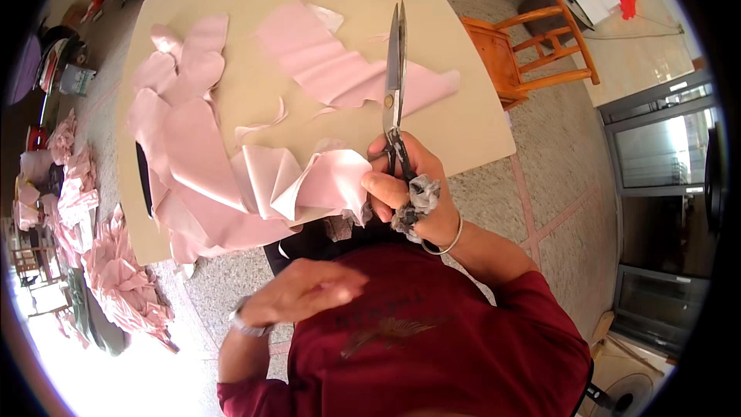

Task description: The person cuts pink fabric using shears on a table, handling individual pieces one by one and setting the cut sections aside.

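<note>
My right hand (413, 181) is wrapped around a pair of large scissors (395, 77), whose blades point away over the table and lie almost together. Grey, rag-like wrapping covers part of the scissor handles. Just left of that hand, a folded pink fabric piece (332, 181) lies at the table's near edge. My left hand (305, 291) hovers in front of my body, below the edge, its loosely bent fingers blurred and nothing visible in them. A stack of pink fabric pieces (197, 147) covers the table's left side. Farther back lies another pink piece (324, 58), partly behind the blades.
The beige table (463, 127) spans the middle, with thin pink scraps (262, 120) on it. A wooden chair (532, 54) stands at its right. Crumpled pink fabric (120, 278) is heaped on the floor at left. A glass-fronted cabinet (664, 150) stands far right.
</note>
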`<state>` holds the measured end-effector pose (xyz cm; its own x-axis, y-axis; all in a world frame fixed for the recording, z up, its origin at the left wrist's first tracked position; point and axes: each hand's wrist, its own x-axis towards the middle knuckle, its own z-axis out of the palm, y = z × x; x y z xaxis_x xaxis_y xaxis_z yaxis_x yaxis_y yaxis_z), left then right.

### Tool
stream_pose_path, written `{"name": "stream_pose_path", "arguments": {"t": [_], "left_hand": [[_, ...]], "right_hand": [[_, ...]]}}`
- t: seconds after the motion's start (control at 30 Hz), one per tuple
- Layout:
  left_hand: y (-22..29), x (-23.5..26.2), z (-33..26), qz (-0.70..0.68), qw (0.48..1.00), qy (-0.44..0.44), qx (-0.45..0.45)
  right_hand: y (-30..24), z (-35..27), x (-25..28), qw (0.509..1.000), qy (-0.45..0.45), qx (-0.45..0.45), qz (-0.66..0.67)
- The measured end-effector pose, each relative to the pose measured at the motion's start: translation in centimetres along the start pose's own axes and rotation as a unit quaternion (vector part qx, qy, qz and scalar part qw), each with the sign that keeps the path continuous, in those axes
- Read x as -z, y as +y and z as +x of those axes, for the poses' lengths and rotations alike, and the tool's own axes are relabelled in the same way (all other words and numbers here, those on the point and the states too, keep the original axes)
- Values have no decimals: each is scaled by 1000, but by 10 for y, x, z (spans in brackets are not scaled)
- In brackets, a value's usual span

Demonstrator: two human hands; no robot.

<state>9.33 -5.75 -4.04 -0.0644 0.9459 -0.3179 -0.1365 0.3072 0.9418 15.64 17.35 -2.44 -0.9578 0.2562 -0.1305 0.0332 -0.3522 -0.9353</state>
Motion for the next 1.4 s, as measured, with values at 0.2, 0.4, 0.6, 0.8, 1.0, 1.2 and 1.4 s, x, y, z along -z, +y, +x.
{"name": "stream_pose_path", "arguments": {"t": [0.2,0.4,0.6,0.8,1.0,1.2,1.4], "left_hand": [[-18,-18,65,-498,832,111,-217],[-1,-10,66,-482,784,310,-239],[17,5,51,-395,806,396,-195],[3,11,37,-282,855,411,-141],[1,4,39,-307,863,372,-151],[6,5,46,-380,833,344,-209],[10,13,40,-414,807,369,-203]], "right_hand": [[-3,-7,-15,999,16,-14,30],[1,-25,-15,1000,-10,-15,1],[9,-24,-3,993,-76,-36,-85],[6,3,2,990,-70,16,-123],[11,16,-17,988,-59,53,-131],[9,20,-20,990,-58,49,-119],[-8,15,-12,987,-67,-6,-144]]}}
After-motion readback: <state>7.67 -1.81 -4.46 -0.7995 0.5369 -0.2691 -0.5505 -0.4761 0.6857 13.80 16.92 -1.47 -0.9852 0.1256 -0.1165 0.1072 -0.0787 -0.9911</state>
